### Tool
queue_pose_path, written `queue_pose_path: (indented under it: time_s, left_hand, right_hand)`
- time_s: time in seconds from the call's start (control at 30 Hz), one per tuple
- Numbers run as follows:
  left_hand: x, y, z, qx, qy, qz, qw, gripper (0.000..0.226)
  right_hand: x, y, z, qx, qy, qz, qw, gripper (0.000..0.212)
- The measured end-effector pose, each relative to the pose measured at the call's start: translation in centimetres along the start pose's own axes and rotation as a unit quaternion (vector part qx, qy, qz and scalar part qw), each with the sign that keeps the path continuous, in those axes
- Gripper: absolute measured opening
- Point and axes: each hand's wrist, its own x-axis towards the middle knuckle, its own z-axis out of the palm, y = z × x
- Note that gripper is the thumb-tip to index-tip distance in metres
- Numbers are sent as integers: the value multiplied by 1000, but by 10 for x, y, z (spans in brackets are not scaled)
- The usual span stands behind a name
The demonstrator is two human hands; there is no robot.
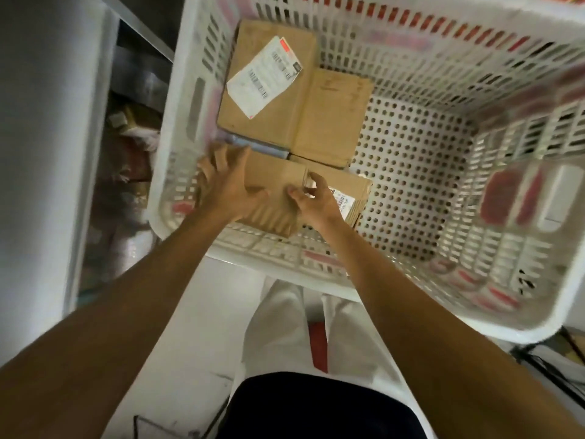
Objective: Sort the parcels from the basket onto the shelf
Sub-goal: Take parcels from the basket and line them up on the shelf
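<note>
A white perforated plastic basket (411, 172) fills the upper view. Inside it, at the near left, lies a brown paper parcel (275, 185) with a partly hidden white label. My left hand (224, 185) rests spread on its left end, fingers reaching toward the basket wall. My right hand (311, 198) pinches a folded flap in the parcel's middle. Behind lies a larger brown parcel (285, 122) with a white shipping label, and a further brown parcel (335, 118) overlaps its right side. The frame is motion-blurred.
A white shelf upright (85, 172) stands at the left, with blurred packages (129, 147) on the shelf behind it. The basket's right half shows bare perforated floor (411, 191). My legs in white trousers are below the basket, on a white floor.
</note>
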Motion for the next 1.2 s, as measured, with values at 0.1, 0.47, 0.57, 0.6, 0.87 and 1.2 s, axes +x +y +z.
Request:
queue_pose_path:
  time_s: [0.1, 0.47, 0.57, 0.6, 0.87, 1.2]
  left_hand:
    - [-5, 13, 11, 34, 12, 18, 999, 103]
    - [-13, 48, 31, 11, 116, 71, 991, 82]
    - [-9, 21, 28, -162, 64, 26, 984, 106]
    - [-7, 13, 27, -216, 39, 19, 975, 113]
    - [-10, -1, 13, -321, -66, 18, 945, 74]
    - [-60, 29, -53, -384, -50, 71, 919, 43]
  right_hand:
    - [-5, 8, -6, 4, 7, 2, 1000, 67]
    - [-7, 26, -45, 42, 89, 65, 993, 60]
    - [-4, 29, -40, 49, 99, 60, 992, 57]
    - [-6, 31, -37, 63, 104, 64, 991, 56]
    - [-26, 28, -38, 111, 108, 92, 984, 54]
    - [-109, -25, -79, 126, 133, -68, 981, 58]
